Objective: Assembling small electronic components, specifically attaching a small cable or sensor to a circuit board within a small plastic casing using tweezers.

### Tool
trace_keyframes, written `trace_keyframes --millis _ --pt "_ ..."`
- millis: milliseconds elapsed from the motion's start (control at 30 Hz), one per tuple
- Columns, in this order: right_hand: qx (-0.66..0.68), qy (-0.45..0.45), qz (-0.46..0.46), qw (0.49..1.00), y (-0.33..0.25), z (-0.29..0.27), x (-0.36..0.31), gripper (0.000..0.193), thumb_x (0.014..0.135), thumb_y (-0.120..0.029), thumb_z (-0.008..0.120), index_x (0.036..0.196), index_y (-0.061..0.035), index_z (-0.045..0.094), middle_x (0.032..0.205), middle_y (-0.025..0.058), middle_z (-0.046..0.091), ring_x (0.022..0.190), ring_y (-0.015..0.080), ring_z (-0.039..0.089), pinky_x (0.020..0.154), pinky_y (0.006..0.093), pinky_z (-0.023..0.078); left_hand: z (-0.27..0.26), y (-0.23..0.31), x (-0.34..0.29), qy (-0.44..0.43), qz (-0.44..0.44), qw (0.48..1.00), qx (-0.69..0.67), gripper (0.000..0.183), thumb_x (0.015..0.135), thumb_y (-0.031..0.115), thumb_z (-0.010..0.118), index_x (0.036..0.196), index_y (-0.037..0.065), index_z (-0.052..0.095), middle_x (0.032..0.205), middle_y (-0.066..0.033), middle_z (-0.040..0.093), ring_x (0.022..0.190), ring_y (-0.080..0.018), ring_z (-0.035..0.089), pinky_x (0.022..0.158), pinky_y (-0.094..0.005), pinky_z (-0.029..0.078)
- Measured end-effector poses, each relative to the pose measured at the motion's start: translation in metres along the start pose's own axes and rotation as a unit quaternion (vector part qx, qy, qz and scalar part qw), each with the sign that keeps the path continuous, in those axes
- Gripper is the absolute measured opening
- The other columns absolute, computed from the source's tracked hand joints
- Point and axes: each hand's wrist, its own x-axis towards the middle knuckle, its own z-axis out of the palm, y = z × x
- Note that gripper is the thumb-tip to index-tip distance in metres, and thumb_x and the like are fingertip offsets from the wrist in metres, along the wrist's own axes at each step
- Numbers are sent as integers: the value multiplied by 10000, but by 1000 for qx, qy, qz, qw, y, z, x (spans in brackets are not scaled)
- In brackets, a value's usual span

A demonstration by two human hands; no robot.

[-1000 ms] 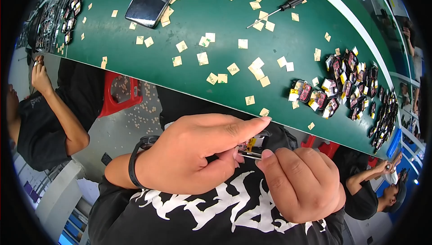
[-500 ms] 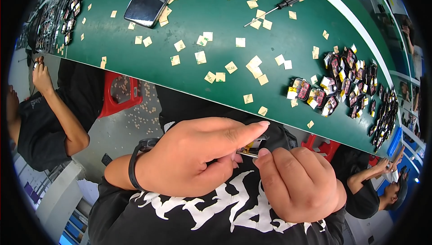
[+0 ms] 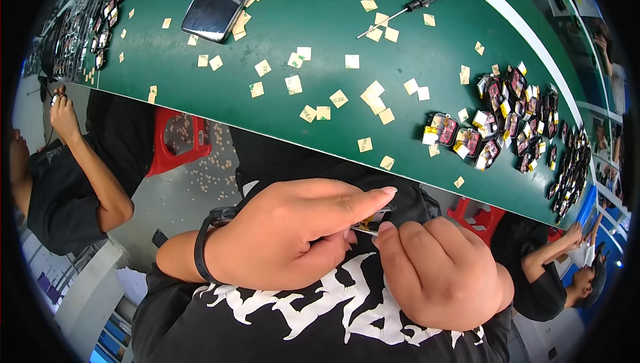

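In front of my shirt, just below the table edge, my left hand (image 3: 293,233) is closed around a small dark electronic part (image 3: 369,224) with a yellow patch. My left fingers hide most of this part. The index finger stretches over it toward the right. Close by on the right, my right hand (image 3: 443,273) is curled, thumb and index finger pinched against the part's right end. A thin, shiny metal edge shows between the two hands. What the right fingers pinch is hidden, so I cannot make it out.
Small cream adhesive squares (image 3: 352,62) are scattered over the green table (image 3: 220,103). A phone (image 3: 223,3) and a screwdriver (image 3: 407,11) lie farther back. Many small black-cased electronic units (image 3: 490,123) crowd the right side. Co-workers sit left and right, near red stools (image 3: 177,140).
Both hands stay nearly in place, with the left hand slightly lower. The part between them is tilted a little differently and shows less. The table view has shifted slightly left.
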Motion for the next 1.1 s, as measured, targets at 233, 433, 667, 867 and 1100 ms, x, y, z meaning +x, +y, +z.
trace_keyframes --millis 233,433,667,867,1100 --pt "-15 -4 -11 1000 -3 -5 2 301 686 -75 678 952 65 684 803 87 602 609 141 500 444 238 369 -2 1 0 10 -3 1000 -2 620 794 -191 500 1377 -5 599 1039 -161 684 817 -154 715 747 -258 606" --pt "-25 -5 -19 999 -1 -2 -5 303 681 -76 678 949 67 686 801 88 602 607 143 499 440 238 368 -1 2 -1 24 11 1000 -9 609 800 -187 497 1376 -17 598 962 -144 682 766 -141 707 709 -242 580" --pt "-42 -5 -33 999 -5 3 -3 306 675 -77 678 945 68 688 799 89 602 605 145 499 437 240 367 2 5 -9 36 11 999 3 598 787 -116 617 1372 4 601 983 -153 698 747 -240 667 667 -311 543" --pt "-54 -12 -38 998 4 6 -3 308 671 -78 678 941 69 690 797 91 602 603 147 499 433 240 366 1 2 -5 35 21 999 4 607 780 -116 619 1373 7 601 986 -150 696 746 -242 663 666 -311 541" --pt "-71 -13 -49 996 2 -2 -4 311 665 -79 678 938 70 692 795 92 602 601 150 498 429 242 364 3 6 -5 10 5 1000 1 599 799 -185 501 1360 -5 613 1065 -174 686 813 -152 718 748 -254 607"
